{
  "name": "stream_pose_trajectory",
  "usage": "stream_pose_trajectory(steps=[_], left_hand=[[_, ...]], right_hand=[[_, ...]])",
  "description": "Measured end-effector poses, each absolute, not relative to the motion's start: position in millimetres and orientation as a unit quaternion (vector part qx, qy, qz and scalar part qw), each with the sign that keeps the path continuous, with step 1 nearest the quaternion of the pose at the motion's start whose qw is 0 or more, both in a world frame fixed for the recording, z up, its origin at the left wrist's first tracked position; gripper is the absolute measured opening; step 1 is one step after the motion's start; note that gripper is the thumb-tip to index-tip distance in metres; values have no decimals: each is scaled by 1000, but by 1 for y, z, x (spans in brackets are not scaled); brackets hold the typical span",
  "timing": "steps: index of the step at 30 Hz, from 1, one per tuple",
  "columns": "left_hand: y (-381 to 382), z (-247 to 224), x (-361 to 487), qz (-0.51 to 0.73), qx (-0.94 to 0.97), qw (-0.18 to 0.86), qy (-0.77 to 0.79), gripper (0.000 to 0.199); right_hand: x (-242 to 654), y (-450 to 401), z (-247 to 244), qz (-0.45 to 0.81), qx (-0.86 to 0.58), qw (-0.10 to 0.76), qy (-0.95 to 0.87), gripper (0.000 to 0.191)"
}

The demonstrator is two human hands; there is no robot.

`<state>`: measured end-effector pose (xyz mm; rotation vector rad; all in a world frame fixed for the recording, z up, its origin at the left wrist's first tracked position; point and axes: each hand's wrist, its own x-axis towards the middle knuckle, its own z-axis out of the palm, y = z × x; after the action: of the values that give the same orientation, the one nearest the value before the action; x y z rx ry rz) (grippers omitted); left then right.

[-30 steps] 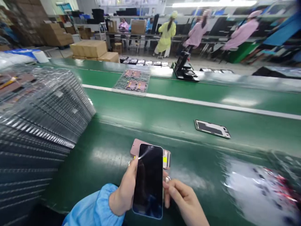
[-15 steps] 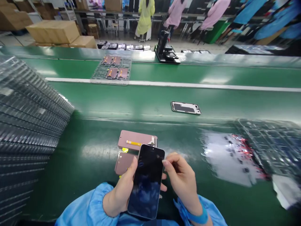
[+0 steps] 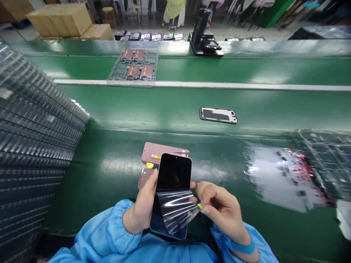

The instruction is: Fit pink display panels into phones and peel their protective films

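Observation:
My left hand (image 3: 141,208) grips a black-faced phone display panel (image 3: 172,171) by its side, holding it tilted over the green belt. My right hand (image 3: 222,208) pinches a yellow tab (image 3: 199,206) at the corner of a clear protective film (image 3: 175,210). That film is curled back from the lower half of the glass, and its far part still lies on the panel. Two pink-backed panels lie on the belt just beyond the hands: one (image 3: 164,153) is partly hidden by the held panel, the other (image 3: 144,177) mostly hidden by my left hand.
A tall stack of clear plastic trays (image 3: 35,124) stands on the left. A loose panel (image 3: 218,114) lies face down on the belt. Farther off are a tray of pink panels (image 3: 134,64) and a black stand (image 3: 205,36). A clear tray (image 3: 326,160) sits at right.
The clear film has been lifted and peeled back from the lower half of the panel, with my right hand now pinching its tab. The view has tilted down, and the scene has shifted.

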<state>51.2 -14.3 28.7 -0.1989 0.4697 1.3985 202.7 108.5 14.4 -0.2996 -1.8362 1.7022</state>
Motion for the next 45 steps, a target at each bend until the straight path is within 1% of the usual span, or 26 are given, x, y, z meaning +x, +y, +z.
stream_pose_trajectory(steps=[7,15,21,32,42,45], left_hand=[[-14,32,51,643,-78,731,217,73],[-14,35,53,660,-77,715,218,69],[-13,37,53,663,-67,705,241,65],[-14,35,53,663,-60,713,218,66],[-16,34,53,675,-54,713,183,67],[-14,34,53,676,-56,709,194,66]], right_hand=[[202,109,13,608,-129,291,-727,27],[200,109,17,604,-119,282,-736,27],[199,109,18,594,-130,279,-743,30],[200,109,18,602,-117,279,-740,24],[198,110,16,604,-116,280,-738,27],[199,109,12,610,-118,278,-733,26]])
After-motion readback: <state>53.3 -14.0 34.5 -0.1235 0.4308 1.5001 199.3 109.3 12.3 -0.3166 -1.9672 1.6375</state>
